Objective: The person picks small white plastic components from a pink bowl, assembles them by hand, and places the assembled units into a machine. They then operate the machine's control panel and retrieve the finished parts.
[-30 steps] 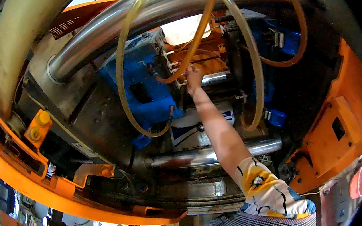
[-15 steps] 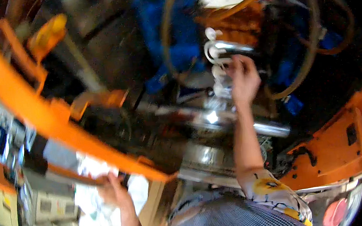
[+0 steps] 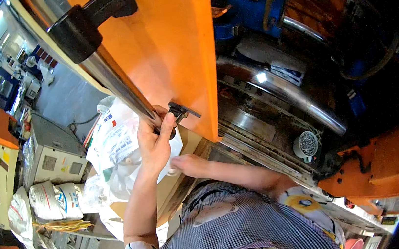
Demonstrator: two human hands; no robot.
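My left hand [image 3: 155, 142] is closed round the lower end of a shiny metal handle bar [image 3: 124, 86] on the orange machine door [image 3: 167, 59]. Its thumb lies beside a black bracket [image 3: 183, 111] that joins the bar to the door. Lower and to the right, my right hand [image 3: 192, 165] is closed beside the white plastic bag [image 3: 121, 148], over a cardboard box edge [image 3: 183, 151]. A small whitish plastic piece [image 3: 172, 171] shows at its fingertips; the rest of it is hard to make out.
Right of the door lies the dark machine opening, with a thick metal bar [image 3: 300, 103] and a cup of grey granules [image 3: 306, 145] on the ledge. Orange panels [image 3: 366, 164] stand at right. Filled white sacks [image 3: 50, 200] and a grey cabinet [image 3: 57, 150] are at left.
My right hand has come out of the machine, away from the white plastic parts there, down to the bag. My left hand now grips the bar, and the orange door stands further across the opening.
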